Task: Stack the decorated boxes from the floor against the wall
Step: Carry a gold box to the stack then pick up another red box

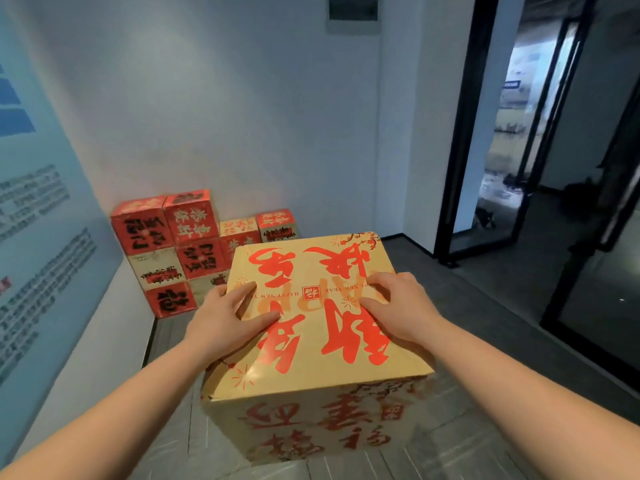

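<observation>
Progress chk: stack of small red/kraft boxes [180, 251] already built in corner, touching white wall [242, 116], approx three rows high on left, stepping down to right. Big kraft box w/ red lettering [322, 327] not yet placed; it sits in foreground over grey floor [485, 323], well short of stack. Left hand [228, 320] flat on top face nr left edge, fingers spread, straight, pressing. Right hand [398, 306] also on top, fingers slightly bent, tips on lid, not wrapped round anything. Judgement: task mostly done; remaining = carry this box to wall & set it. Other loose boxes: none in view.
</observation>
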